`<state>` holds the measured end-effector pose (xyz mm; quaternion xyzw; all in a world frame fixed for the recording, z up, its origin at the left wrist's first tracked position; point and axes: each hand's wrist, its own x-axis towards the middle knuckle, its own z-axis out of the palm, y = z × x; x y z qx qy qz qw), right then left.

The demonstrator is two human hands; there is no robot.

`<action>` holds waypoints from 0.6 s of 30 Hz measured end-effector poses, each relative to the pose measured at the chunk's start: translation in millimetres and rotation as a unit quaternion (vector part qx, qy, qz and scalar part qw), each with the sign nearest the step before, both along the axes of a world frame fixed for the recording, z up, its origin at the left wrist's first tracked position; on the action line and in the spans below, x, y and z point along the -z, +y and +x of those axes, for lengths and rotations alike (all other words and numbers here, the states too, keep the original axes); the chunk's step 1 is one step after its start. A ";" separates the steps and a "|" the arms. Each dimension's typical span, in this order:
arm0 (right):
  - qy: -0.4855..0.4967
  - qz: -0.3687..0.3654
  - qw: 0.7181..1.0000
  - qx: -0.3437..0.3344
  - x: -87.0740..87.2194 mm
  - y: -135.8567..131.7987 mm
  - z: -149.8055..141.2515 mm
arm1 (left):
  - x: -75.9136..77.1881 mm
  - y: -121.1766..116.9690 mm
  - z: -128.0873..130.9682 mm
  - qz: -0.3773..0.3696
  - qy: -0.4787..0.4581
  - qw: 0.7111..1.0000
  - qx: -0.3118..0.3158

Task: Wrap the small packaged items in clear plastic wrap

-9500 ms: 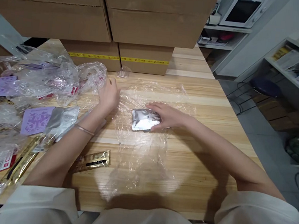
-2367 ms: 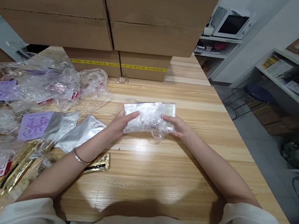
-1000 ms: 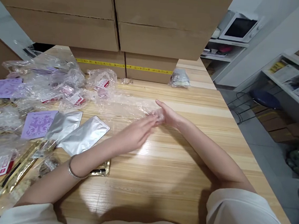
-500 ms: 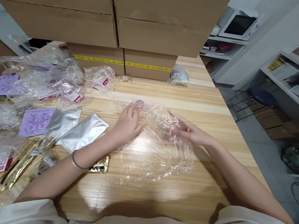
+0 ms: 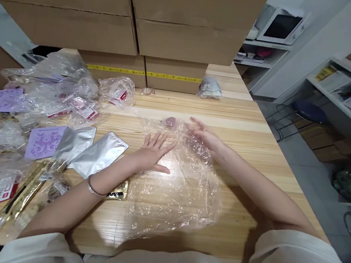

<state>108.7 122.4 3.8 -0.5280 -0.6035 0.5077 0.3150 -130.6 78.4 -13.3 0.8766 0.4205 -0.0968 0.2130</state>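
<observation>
A crinkled clear plastic sheet (image 5: 176, 189) lies spread on the wooden table (image 5: 256, 127) in front of me. My left hand (image 5: 153, 154) rests flat on its left part, fingers stretched out and apart. My right hand (image 5: 204, 138) lies on the sheet's far right part, fingers extended, partly seen through the plastic. A small reddish label (image 5: 170, 121) sits at the sheet's far edge. Neither hand holds anything.
Silver foil pouches (image 5: 98, 159), purple printed cards (image 5: 44, 141), gold sachets (image 5: 23, 195) and crumpled clear bags (image 5: 64, 92) cover the table's left side. A wrapped bundle (image 5: 210, 87) sits beside stacked cardboard boxes (image 5: 172, 36) at the back. Shelves stand on the right.
The wrapped silver pouch went from my hands to the back of the table. A fresh plastic sheet came to the middle, and both hands have now flattened out on it.
</observation>
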 end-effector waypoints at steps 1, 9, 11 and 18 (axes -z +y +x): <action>-0.010 0.064 0.997 0.041 -3.5 0.3 4.7 | 0.2 0.0 0.2 0.002 0.002 1.000 -0.011; -0.374 0.188 0.907 -0.035 -10.6 15.1 52.8 | 7.9 6.3 -0.6 -0.013 -0.005 1.000 -0.027; -0.359 0.221 0.901 -0.096 -9.5 22.6 35.6 | 9.7 7.5 -2.0 -0.011 -0.014 1.000 -0.021; -0.252 0.152 0.944 -0.151 -14.4 71.8 -29.9 | 2.7 7.9 -4.9 -0.011 0.003 1.000 0.002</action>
